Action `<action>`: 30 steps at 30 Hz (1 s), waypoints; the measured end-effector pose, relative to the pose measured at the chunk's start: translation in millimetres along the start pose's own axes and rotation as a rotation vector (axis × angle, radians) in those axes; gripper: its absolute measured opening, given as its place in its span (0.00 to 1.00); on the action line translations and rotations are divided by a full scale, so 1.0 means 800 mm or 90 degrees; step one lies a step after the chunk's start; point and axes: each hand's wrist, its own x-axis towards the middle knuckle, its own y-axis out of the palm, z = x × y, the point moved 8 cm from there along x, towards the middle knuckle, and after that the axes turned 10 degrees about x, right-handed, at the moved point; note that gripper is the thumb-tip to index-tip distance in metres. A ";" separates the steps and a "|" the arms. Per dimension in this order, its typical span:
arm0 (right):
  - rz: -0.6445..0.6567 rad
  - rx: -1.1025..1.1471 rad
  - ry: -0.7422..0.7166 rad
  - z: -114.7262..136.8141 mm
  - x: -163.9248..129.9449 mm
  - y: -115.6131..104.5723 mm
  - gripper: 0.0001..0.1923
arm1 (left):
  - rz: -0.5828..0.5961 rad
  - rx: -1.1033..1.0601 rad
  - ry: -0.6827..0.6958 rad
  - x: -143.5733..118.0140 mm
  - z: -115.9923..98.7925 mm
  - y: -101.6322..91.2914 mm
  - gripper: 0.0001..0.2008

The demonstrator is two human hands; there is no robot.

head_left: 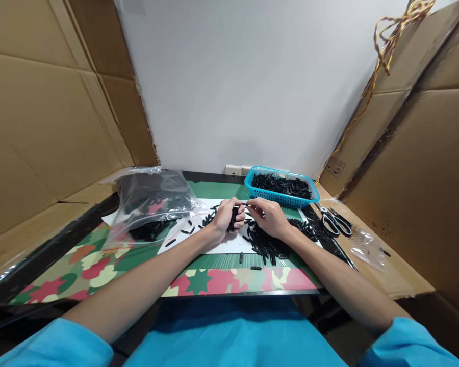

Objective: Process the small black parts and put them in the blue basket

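Note:
My left hand point(224, 218) is closed around a bunch of small, slim black pieces point(234, 219), whose exact kind I cannot make out. My right hand point(270, 216) pinches at a dark slim piece point(245, 205) right beside the left thumb and fingertips. Under and in front of the right hand spreads a loose pile of the same black pieces point(265, 247). More of them lie scattered on a white sheet point(218, 247) by the left hand. Two single pieces rest nearer to me, on the green part of the mat.
A blue basket point(283, 200) full of black pieces stands at the back right. At left lies a clear plastic bag point(156, 199) with black pieces in it. Scissors point(334, 223) and a small clear bag point(367, 251) lie at right. Cardboard walls point(53, 117) flank the table.

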 end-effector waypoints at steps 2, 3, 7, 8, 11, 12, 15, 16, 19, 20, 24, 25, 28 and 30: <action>0.002 -0.020 -0.011 0.004 0.001 0.002 0.11 | -0.017 0.005 -0.013 0.000 0.003 -0.005 0.13; 0.002 -0.029 -0.017 0.005 0.002 0.003 0.11 | -0.021 0.006 -0.018 -0.001 0.004 -0.007 0.16; 0.007 -0.061 -0.044 0.012 0.008 0.010 0.10 | -0.039 0.016 -0.019 0.000 0.003 -0.016 0.21; 0.005 -0.068 -0.050 0.014 0.009 0.011 0.10 | -0.046 0.018 -0.013 0.001 0.002 -0.019 0.20; -0.004 -0.082 -0.070 0.020 0.013 0.015 0.10 | -0.060 0.026 0.008 0.000 -0.002 -0.025 0.15; -0.009 -0.086 -0.076 0.021 0.014 0.016 0.10 | -0.061 0.028 0.014 0.000 -0.003 -0.027 0.17; -0.027 -0.092 -0.093 0.024 0.017 0.020 0.09 | -0.065 0.036 0.033 -0.001 -0.004 -0.030 0.19; -0.032 -0.094 -0.097 0.024 0.018 0.022 0.09 | -0.068 0.039 0.034 0.000 -0.003 -0.031 0.19; -0.043 -0.096 -0.102 0.021 0.020 0.026 0.10 | -0.078 0.048 0.037 0.000 0.001 -0.034 0.20; -0.045 -0.095 -0.103 0.021 0.020 0.027 0.10 | -0.080 0.049 0.042 0.000 0.002 -0.034 0.19; -0.043 -0.091 -0.104 0.019 0.020 0.031 0.09 | -0.089 0.047 0.051 0.002 0.004 -0.036 0.18; -0.042 -0.090 -0.103 0.019 0.020 0.032 0.09 | -0.090 0.045 0.051 0.002 0.005 -0.037 0.18; -0.038 -0.088 -0.100 0.018 0.020 0.034 0.08 | -0.091 0.039 0.050 0.005 0.005 -0.040 0.18; -0.038 -0.090 -0.100 0.017 0.020 0.035 0.08 | -0.089 0.036 0.051 0.006 0.005 -0.041 0.17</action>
